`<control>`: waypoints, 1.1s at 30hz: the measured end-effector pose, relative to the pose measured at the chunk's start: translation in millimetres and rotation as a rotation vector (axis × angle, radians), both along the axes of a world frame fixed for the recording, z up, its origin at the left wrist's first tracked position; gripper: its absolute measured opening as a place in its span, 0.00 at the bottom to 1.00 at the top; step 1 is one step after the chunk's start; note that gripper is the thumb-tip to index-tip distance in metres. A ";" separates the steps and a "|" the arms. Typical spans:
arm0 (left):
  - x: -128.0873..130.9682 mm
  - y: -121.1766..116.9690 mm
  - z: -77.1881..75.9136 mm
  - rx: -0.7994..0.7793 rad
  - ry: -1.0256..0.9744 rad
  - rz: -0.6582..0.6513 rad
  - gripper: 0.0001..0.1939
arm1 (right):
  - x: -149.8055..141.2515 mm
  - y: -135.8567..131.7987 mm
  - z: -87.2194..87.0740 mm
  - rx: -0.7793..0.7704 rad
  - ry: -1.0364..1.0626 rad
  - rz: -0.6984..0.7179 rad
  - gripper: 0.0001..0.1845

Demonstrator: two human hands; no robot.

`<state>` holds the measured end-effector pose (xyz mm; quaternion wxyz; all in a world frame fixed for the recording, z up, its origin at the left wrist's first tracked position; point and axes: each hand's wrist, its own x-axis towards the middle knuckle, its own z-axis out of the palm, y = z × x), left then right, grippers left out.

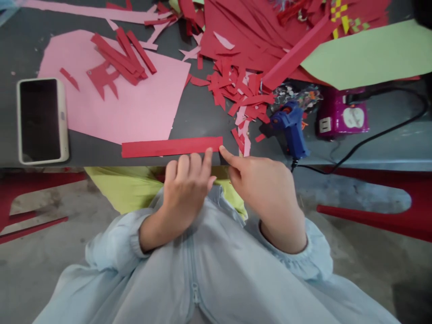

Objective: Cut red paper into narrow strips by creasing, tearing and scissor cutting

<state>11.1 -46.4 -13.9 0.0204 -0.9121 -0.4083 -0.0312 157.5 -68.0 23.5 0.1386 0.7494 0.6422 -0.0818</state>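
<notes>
I touch a red strip point(172, 147)
My left grip point(185, 180) and right grip point(265, 184) pinch nothing; a sideways push could slide it crooked.

My strip point(172, 146) was red; left of it, my phone point(39, 120) was black-screened and white-cased; right of it, the glue gun point(293, 128) was blue, the box point(338, 113) purple.

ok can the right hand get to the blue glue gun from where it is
Most likely yes: the right hand is at the long red strip, the blue glue gun lies close by, and nothing visible blocks the way; its black cord leads off right.
</notes>
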 end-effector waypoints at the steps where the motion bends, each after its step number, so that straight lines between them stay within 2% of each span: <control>1: 4.4 -1.4 -1.5 0.014 -0.015 -0.012 0.28 | -0.5 -0.3 0.3 0.000 -0.007 -0.004 0.27; 4: 8.9 -4.2 -1.8 0.002 0.000 0.006 0.28 | -1.7 -1.2 1.3 0.000 0.001 -0.008 0.25; 7: 0.9 -4.5 2.5 -0.010 0.038 0.058 0.27 | -2.7 -1.9 1.4 -0.001 0.016 -0.012 0.25; 19: -76.0 2.4 2.6 0.055 0.084 0.276 0.25 | -3.1 -1.7 2.0 0.021 0.021 -0.056 0.26; 28: -108.8 5.6 5.5 0.053 0.132 0.422 0.25 | -2.9 -3.1 -0.5 0.028 0.040 -0.095 0.27; 33: -121.4 6.4 5.4 0.027 0.108 0.459 0.24 | -3.3 -3.1 -0.2 0.032 0.043 -0.096 0.27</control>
